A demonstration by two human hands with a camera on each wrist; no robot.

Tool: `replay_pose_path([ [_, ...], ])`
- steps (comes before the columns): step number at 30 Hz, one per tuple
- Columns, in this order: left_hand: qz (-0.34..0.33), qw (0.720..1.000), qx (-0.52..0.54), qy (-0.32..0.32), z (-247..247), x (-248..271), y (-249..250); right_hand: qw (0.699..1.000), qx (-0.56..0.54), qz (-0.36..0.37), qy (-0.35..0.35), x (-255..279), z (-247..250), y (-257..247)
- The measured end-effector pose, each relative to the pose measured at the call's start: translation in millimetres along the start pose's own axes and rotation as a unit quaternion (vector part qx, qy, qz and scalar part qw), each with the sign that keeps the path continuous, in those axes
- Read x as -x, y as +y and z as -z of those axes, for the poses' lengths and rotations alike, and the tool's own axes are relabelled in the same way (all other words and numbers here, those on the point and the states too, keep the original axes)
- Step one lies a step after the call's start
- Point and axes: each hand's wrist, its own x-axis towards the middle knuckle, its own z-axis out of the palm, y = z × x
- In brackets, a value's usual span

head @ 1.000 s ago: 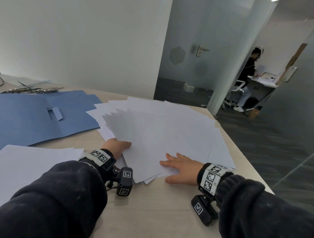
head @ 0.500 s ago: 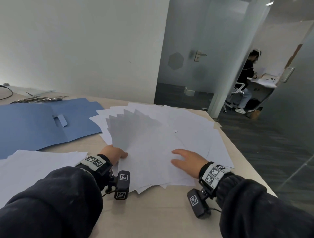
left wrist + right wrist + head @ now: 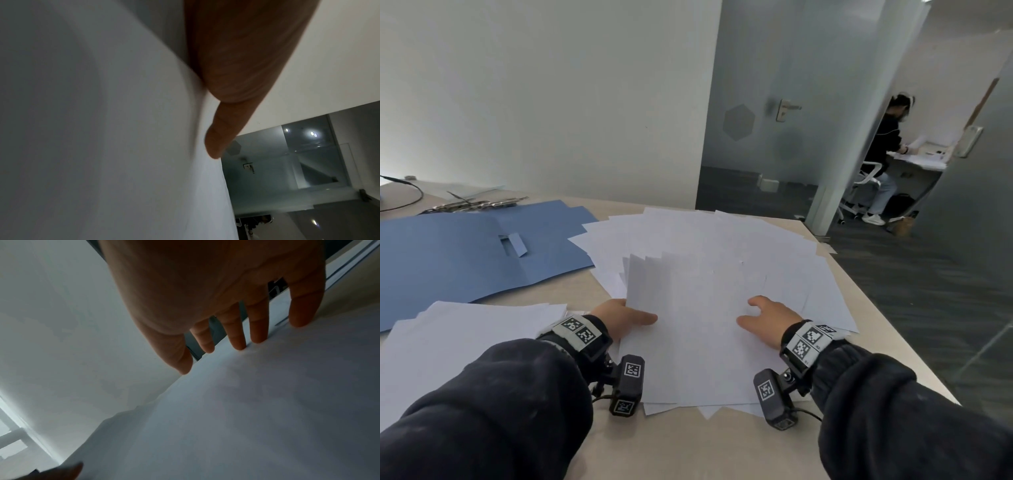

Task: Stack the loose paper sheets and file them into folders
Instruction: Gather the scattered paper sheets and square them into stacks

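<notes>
Now the fanned spread of loose white paper sheets [image 3: 709,308] fills the centre of the head view, drawn into a narrower fan than half a second ago (its upper-left corners have closed toward the middle). At lower centre-left, the left hand [image 3: 621,317] grips the fan's left edge, thumb on top and fingers hidden beneath. At centre-right, the right hand [image 3: 768,320] has slid inward; its straight, spread fingers [image 3: 257,324] press flat on the top sheet, holding nothing. An open blue card folder [image 3: 465,253] lies at middle left on the pale wooden table [image 3: 688,445], apart from a second white paper pile [image 3: 465,335] at lower left. Judged from this, gathering has begun; squaring and filing remain.
</notes>
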Motion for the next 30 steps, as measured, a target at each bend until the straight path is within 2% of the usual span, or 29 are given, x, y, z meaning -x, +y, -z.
replay_pose_path([
  [3,-0.002,1.0,-0.025,0.003,0.3,2.7,-1.3,0.998,0.001,-0.058,0.035,-2.8,2.0,6.8],
  [6,-0.006,1.0,-0.025,0.006,-0.9,5.6,-0.6,0.997,-0.008,-0.072,0.038,-2.1,3.5,8.9],
  [9,-0.008,1.0,-0.01,0.001,-3.1,11.2,2.5,0.998,-0.027,-0.053,0.027,1.6,0.0,2.9],
  [14,-0.023,1.0,-0.006,0.007,-4.3,13.8,2.3,0.996,-0.058,-0.05,0.051,8.7,0.8,0.7],
  [26,-0.039,0.998,-0.03,0.03,-7.3,23.2,1.5,0.988,-0.138,0.062,-0.016,37.4,-5.1,-9.0],
  [30,-0.058,0.997,-0.029,0.039,-7.4,25.6,-3.8,0.982,-0.176,0.064,-0.025,42.1,-4.2,-0.8],
])
